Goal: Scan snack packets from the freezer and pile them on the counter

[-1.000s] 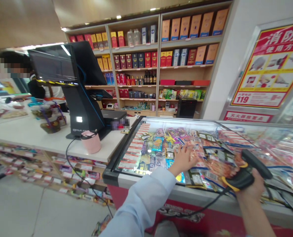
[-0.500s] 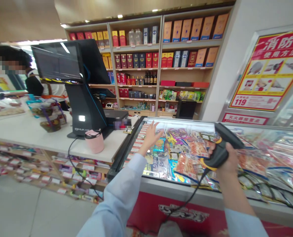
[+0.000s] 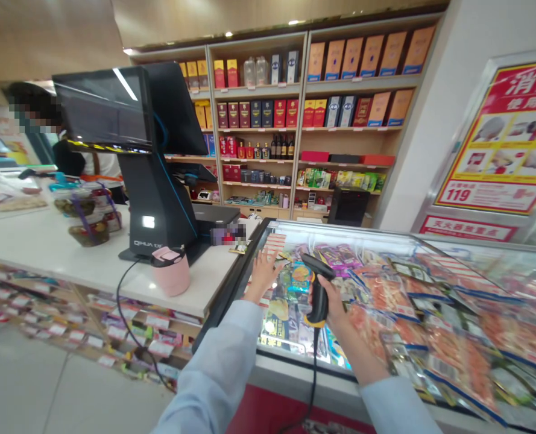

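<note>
My right hand is wrapped round the handle of a black and yellow barcode scanner. The scanner's head points up and to the left, and its cable hangs down over the front of the display case. To the left of it, my left hand holds nothing, its fingers spread above the case's left end. Behind those fingers lies a strip of red and white labels. Colourful snack bags lie beneath the scanner; whether the left fingertips touch the case I cannot tell.
Left of the case stands a white counter with a black checkout terminal, a pink cup and stacked plastic jars. Packs of reddish food fill the case's right side. Shelves of boxes line the back; a person stands far left.
My right hand has brought the scanner left, close to my left hand, and its head now points up-left. The left hand has shifted slightly left and down. The view has turned a little.
</note>
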The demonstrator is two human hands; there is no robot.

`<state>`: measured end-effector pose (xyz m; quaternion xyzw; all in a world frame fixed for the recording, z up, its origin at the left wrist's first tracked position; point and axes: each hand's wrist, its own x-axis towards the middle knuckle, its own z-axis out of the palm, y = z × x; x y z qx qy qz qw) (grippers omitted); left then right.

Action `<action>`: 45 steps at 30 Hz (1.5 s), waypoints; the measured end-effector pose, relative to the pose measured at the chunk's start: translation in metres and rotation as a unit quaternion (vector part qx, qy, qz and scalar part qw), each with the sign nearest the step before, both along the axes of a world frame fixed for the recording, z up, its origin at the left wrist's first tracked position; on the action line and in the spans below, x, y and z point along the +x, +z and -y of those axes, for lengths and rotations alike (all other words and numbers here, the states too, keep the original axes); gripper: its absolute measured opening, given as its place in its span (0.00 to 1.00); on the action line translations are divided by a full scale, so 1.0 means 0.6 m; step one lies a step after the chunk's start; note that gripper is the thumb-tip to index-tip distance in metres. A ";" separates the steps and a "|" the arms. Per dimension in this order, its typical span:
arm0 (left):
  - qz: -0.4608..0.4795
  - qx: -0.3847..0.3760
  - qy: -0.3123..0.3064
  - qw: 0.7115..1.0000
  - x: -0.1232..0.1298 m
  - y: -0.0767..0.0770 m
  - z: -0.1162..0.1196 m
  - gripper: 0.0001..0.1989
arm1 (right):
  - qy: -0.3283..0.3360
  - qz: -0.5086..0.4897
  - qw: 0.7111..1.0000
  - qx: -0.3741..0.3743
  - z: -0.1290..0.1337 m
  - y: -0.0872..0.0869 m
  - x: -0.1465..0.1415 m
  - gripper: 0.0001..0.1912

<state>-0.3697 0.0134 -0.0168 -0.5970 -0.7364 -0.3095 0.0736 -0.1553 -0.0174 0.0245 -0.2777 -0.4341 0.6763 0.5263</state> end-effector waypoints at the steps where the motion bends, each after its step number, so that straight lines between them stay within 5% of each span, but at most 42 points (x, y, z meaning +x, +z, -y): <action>1: -0.011 -0.013 0.002 1.000 0.001 -0.002 0.000 0.25 | 0.005 0.005 1.000 -0.011 -0.002 -0.009 -0.006 0.21; 9: -0.020 -0.093 0.030 0.995 0.003 0.017 0.010 0.15 | 0.030 0.017 0.999 -0.040 -0.007 -0.033 -0.011 0.19; 19: 0.034 -0.110 0.099 0.988 -0.010 0.036 0.023 0.42 | 0.039 0.006 0.999 -0.035 -0.001 -0.028 -0.010 0.18; 24: -0.005 0.052 0.021 0.998 -0.007 0.038 0.023 0.46 | 0.053 0.006 0.998 -0.033 0.003 -0.019 -0.007 0.19; 30: 0.003 0.244 -0.023 0.970 -0.009 0.035 0.015 0.47 | 0.089 -0.006 0.996 -0.014 0.014 -0.013 0.000 0.19; 45: 0.010 0.207 -0.014 0.978 -0.004 0.039 0.022 0.39 | 0.111 -0.006 0.994 0.002 0.022 -0.013 0.001 0.17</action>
